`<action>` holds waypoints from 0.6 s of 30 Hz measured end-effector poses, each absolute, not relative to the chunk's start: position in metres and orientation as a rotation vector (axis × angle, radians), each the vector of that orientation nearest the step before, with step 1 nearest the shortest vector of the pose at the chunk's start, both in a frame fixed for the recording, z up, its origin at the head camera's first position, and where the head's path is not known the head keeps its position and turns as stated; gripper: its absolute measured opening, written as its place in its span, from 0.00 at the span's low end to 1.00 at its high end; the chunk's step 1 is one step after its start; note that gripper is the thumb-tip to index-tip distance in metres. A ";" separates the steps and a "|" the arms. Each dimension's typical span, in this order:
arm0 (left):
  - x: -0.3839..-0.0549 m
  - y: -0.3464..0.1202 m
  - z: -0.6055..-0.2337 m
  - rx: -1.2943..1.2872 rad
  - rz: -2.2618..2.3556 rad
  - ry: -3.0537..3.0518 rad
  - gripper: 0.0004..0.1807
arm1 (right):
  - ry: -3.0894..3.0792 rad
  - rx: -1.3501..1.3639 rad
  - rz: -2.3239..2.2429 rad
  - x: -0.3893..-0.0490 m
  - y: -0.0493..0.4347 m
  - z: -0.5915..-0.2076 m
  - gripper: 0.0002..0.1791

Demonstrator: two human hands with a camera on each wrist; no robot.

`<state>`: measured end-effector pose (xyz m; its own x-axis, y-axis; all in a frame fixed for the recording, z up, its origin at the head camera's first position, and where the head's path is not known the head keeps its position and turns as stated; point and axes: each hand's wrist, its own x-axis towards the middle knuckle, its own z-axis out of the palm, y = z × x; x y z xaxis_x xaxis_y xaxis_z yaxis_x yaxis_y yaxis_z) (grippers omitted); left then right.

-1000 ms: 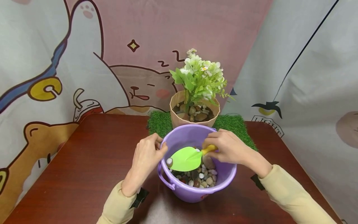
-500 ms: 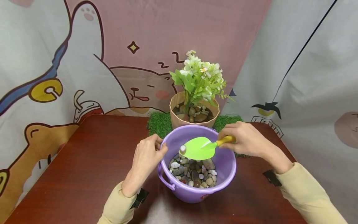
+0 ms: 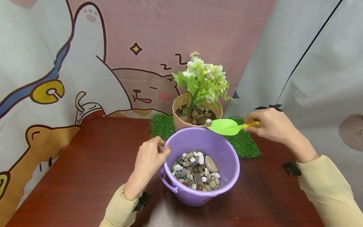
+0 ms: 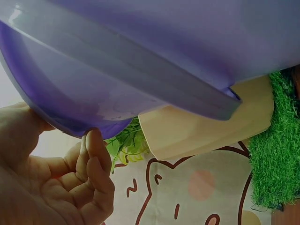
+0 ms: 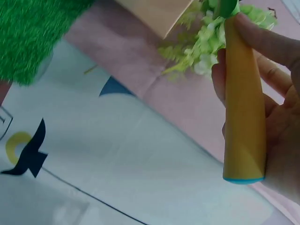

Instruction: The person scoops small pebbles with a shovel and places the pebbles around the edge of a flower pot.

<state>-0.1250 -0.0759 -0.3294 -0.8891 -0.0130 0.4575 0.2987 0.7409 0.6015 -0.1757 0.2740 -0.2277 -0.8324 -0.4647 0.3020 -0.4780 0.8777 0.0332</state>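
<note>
A purple bucket [image 3: 195, 199] stands on the table with several mixed pebbles [image 3: 195, 171] in its bottom. My left hand [image 3: 150, 160] grips the bucket's left rim, thumb inside; the left wrist view shows the fingers curled under that rim. In my right hand [image 3: 269, 124] is a small trowel with a green blade [image 3: 225, 126] and a yellow handle [image 5: 244, 103], its fingers wrapped round the handle. One pale stone [image 3: 208, 122] sits at the blade's tip, above the bucket's far rim and near the flower pot [image 3: 181, 121].
Behind the bucket, the pot holds white flowers [image 3: 202, 75] in soil and stones. It stands on a green turf mat [image 3: 161, 126]. A brown table [image 3: 113, 151] lies underneath, and a printed cloth [image 3: 227, 28] hangs behind.
The trowel, with the stone on it, has risen out of the bucket and moved right and away, to beside the pot. The left hand and the bucket have stayed in place.
</note>
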 end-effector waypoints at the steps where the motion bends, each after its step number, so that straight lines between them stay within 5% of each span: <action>1: -0.125 -0.076 -0.330 -0.217 -0.970 -2.505 0.05 | -2.774 0.670 0.047 -0.178 0.276 -0.226 0.05; 18: -0.125 -0.075 -0.330 -0.214 -0.986 -2.512 0.04 | -2.807 0.502 -0.245 -0.201 0.283 -0.203 0.05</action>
<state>-0.1250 -0.0754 -0.3299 -0.8951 -0.0138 0.4456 0.2931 0.7350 0.6115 -0.2011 0.2829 -0.2031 -0.9009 -0.3610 0.2411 -0.3138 0.9253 0.2130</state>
